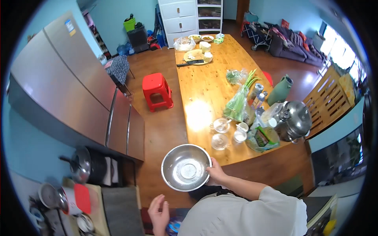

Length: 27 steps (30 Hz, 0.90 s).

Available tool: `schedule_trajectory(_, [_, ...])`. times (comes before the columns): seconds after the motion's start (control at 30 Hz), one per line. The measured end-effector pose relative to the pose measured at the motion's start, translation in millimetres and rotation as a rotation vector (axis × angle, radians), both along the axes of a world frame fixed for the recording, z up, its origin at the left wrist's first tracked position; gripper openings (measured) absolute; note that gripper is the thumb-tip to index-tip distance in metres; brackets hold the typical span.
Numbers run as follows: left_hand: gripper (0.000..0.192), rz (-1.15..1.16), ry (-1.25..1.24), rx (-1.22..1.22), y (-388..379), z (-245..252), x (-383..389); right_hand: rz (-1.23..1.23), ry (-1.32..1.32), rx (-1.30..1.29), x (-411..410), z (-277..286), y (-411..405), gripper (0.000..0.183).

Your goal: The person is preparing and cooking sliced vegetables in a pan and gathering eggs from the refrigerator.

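My right hand (218,171) grips the rim of a round stainless steel bowl (171,168) on its right side. The bowl is tilted so that its inside faces me, and only reflections show in it. It hangs in front of my body, beside the near left corner of the wooden table (203,156). Lower down, my left hand (159,211) is apart from the bowl with nothing in it, its fingers partly spread. Near that hand, a blue shiny item (174,226) shows at my waist, mostly hidden by my shirt.
Glass jars (220,141), bagged green vegetables (236,106) and a steel pot (295,121) stand on the table's near right. Farther off, a black cleaver (195,62) lies on a round cutting board (189,55). A red stool (156,88) and a refrigerator (73,79) are to the left.
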<state>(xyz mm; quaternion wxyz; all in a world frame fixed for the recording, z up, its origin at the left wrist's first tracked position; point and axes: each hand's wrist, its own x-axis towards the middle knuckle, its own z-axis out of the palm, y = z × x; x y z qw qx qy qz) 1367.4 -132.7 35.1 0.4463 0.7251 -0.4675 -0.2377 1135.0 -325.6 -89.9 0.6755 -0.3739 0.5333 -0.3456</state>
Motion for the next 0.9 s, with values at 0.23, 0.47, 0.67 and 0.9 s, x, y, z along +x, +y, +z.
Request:
schedule_trajectory(0.23, [0.025, -0.142, 0.011, 0.012, -81, 17, 109, -0.148, 0.056, -0.036, 108, -34, -94, 0.057])
schedule_trajectory(0.47, [0.025, -0.121, 0.195, 0.112, -173, -26, 240, -0.396, 0.075, 0.042, 188, -40, -182, 0.06])
schedule_trajectory(0.67, [0.022, -0.368, 0.161, 0.103, -329, -27, 317, -0.652, -0.046, 0.198, 203, -59, -247, 0.053])
schedule_trajectory(0.9, [0.024, -0.578, 0.143, 0.066, -502, 6, 366, -1.062, -0.142, 0.287, 208, -24, -325, 0.06])
